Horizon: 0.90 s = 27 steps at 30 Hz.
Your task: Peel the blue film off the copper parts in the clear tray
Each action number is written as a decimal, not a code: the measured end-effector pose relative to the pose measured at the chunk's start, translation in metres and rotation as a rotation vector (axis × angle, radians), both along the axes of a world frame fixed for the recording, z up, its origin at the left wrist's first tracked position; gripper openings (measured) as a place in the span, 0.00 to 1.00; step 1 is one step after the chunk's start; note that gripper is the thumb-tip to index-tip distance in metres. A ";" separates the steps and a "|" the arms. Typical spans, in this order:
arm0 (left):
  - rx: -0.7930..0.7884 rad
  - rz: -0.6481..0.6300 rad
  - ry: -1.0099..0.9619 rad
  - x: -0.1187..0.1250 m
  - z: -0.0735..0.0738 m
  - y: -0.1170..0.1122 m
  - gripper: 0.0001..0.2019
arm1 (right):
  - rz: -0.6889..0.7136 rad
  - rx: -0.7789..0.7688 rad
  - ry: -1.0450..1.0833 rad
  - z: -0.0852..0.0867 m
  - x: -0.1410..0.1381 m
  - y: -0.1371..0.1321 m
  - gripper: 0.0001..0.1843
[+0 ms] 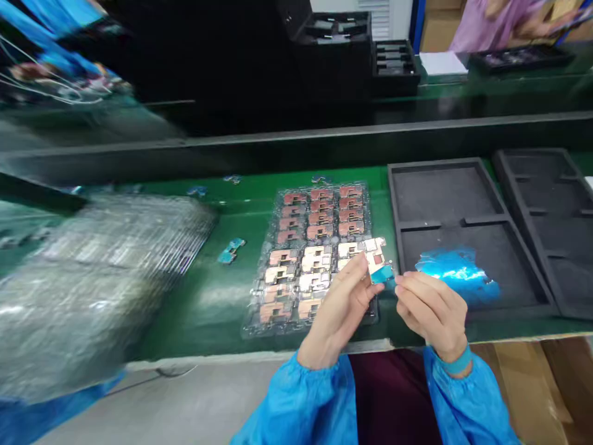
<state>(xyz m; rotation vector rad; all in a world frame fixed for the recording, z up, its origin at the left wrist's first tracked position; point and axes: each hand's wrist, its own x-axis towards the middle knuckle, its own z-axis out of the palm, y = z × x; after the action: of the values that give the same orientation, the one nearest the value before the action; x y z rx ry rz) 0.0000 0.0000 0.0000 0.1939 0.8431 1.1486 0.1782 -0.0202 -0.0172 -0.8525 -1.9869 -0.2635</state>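
My left hand (338, 312) and my right hand (433, 309) meet above the bench's front edge. Between them is a small copper-and-silver metal plate (376, 256) with a blue film tab (383, 275). My left fingers pinch the plate, and my right fingertips grip the tab. Just behind my left hand lies a clear blister tray (254, 324) holding rows of similar copper plates (319, 225). A crumpled, shiny blue film (456, 275) lies in a black foam tray (440, 170) to the right of my right hand.
A blurred stack of clear trays (102, 284) stands at left on the green bench (185, 315), with blue film scraps (230, 250) nearby. A second foam tray (542, 228) lies at right. Behind a raised rail, a person in a lilac sleeve (500, 25) works beside black trays (393, 68).
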 end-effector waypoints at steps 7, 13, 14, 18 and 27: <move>-0.017 0.079 -0.025 0.012 0.002 0.006 0.07 | -0.063 0.014 0.080 -0.013 0.010 -0.014 0.18; -0.009 0.201 0.049 0.013 0.003 0.008 0.08 | -0.405 0.008 0.294 -0.013 0.020 -0.007 0.14; 0.010 0.193 0.062 0.013 0.003 0.008 0.09 | -0.503 -0.040 0.282 -0.012 0.024 -0.002 0.12; 0.075 0.152 0.142 0.014 0.002 0.004 0.18 | -0.753 -0.351 0.134 -0.008 0.031 0.013 0.17; 0.163 0.171 0.388 0.029 0.000 -0.003 0.20 | -0.218 -0.756 0.562 0.001 -0.031 0.003 0.08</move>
<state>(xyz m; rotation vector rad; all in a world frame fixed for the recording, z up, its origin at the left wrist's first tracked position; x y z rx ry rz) 0.0291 -0.0034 0.0001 0.4988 1.1227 1.3650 0.1475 -0.0176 -0.0166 -1.4304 -1.4397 0.5923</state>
